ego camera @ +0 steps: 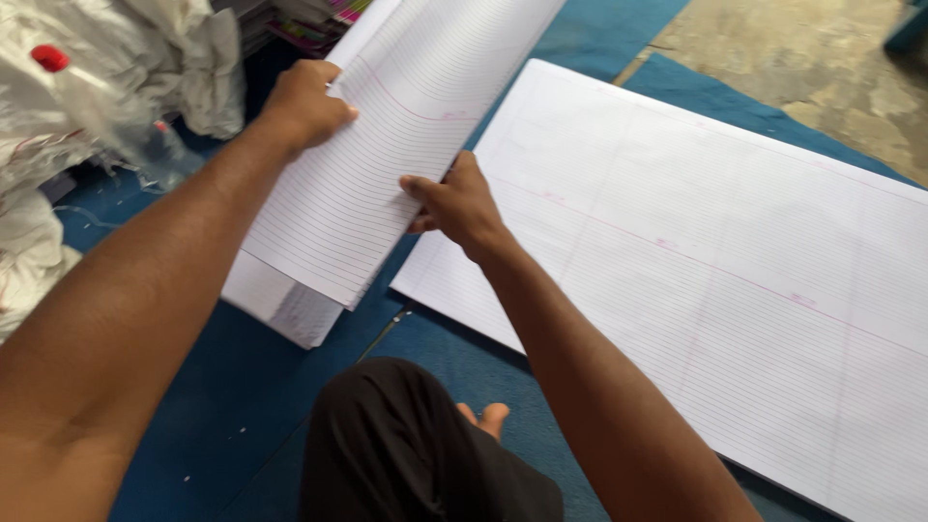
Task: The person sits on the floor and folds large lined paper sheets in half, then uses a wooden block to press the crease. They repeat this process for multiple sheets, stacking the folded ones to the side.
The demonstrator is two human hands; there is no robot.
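Observation:
A folded bundle of white ruled paper sheets (387, 126) is lifted above the blue mat. My left hand (304, 101) grips its left edge with the fingers over the top sheet. My right hand (454, 203) pinches the bundle's right edge, thumb on top. Under the bundle lies a lower stack of ruled sheets (280, 304) on the mat. To the right a large flat stack of ruled paper (735, 261) lies spread out, untouched.
A blue mat (242, 387) covers the floor. Crumpled white plastic sacks (106, 87) with a red cap (50, 58) sit at the upper left. My knee in dark cloth (396, 454) and my toes (483, 418) are at the bottom. Bare concrete floor (812, 58) shows at upper right.

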